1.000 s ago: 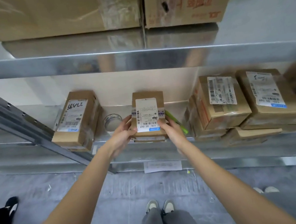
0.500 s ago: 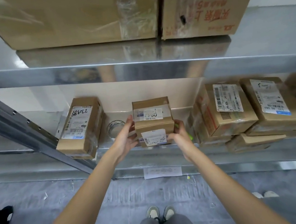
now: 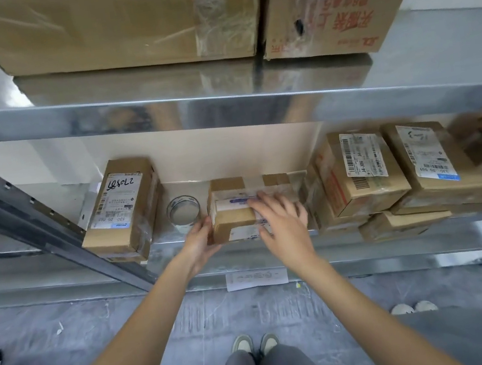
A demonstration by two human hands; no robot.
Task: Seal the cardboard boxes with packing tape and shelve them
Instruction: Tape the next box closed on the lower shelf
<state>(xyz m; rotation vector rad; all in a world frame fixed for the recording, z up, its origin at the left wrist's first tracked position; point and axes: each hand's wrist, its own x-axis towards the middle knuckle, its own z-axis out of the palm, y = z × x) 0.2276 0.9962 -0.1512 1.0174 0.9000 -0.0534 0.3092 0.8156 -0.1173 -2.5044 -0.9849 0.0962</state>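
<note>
A small taped brown cardboard box (image 3: 232,215) sits on the lower steel shelf (image 3: 276,263), left hand (image 3: 200,240) cupping its side, right hand (image 3: 282,218) spread flat on top; shelving looks nearly done.

A white paper sheet (image 3: 256,278) lay on the grey concrete floor (image 3: 98,322), near grey-green sneakers (image 3: 254,343).
</note>
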